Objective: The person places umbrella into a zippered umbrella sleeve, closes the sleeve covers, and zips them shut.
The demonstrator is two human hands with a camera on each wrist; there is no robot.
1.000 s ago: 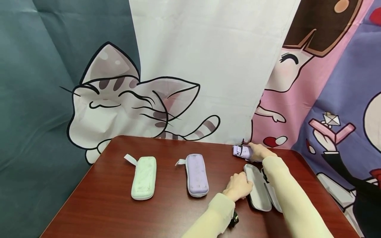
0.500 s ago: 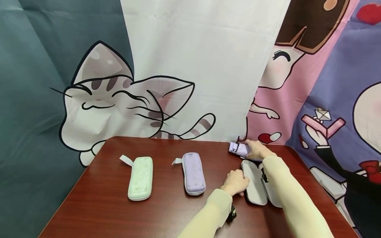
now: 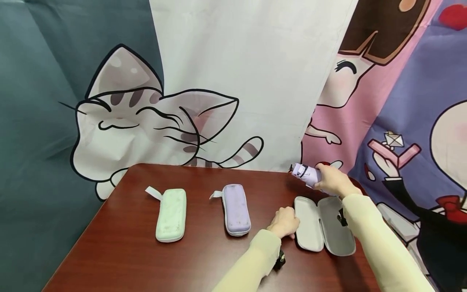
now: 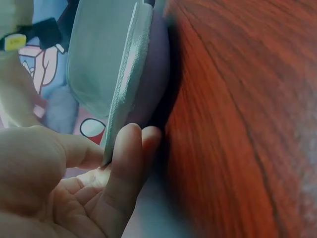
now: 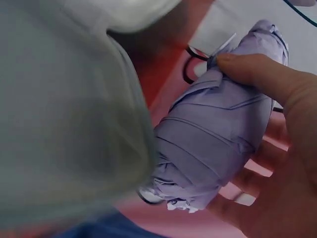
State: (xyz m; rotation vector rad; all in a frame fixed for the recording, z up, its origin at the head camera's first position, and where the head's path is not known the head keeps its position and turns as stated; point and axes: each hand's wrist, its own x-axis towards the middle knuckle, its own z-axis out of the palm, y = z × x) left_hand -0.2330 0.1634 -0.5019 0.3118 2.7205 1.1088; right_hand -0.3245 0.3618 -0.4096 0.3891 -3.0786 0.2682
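An open zip case (image 3: 309, 227), grey inside and purple outside, lies at the table's right with both halves spread. My left hand (image 3: 283, 222) pinches its left edge; in the left wrist view the thumb and fingers (image 4: 126, 158) close on the zipped rim (image 4: 126, 64). Above the table's far right edge, my right hand (image 3: 333, 180) grips a folded purple umbrella (image 3: 306, 173). The right wrist view shows the umbrella's wrapped, creased fabric (image 5: 208, 129) lying between thumb and fingers, with the case (image 5: 74, 124) close beside it.
A closed purple case (image 3: 237, 210) with a pale strap lies left of my left hand. Farther left is a closed mint-green case (image 3: 171, 215). Behind the brown wooden table (image 3: 146, 263) hangs a printed cartoon curtain (image 3: 255, 81).
My right hand has lifted the umbrella off the table, moving slightly up and right, uncovering more of the open case's right half. My left hand stays at the case's edge.
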